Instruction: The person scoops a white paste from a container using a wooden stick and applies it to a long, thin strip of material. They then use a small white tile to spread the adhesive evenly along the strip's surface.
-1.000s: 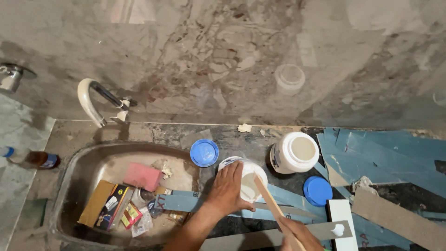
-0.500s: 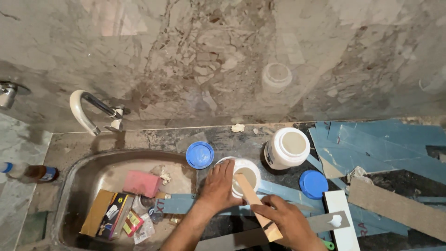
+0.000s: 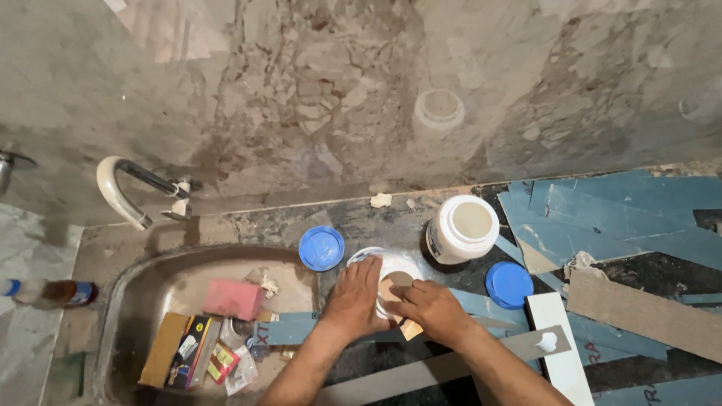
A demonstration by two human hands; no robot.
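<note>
Just one view here, a head cam looking steeply down at the counter from above the person's own arms. Both forearms come in from the bottom edge, so the left hand (image 3: 359,299) and right hand (image 3: 432,310) sit low and center, fairly close. Past the hands, the frame runs up the wall (image 3: 316,98).
</note>
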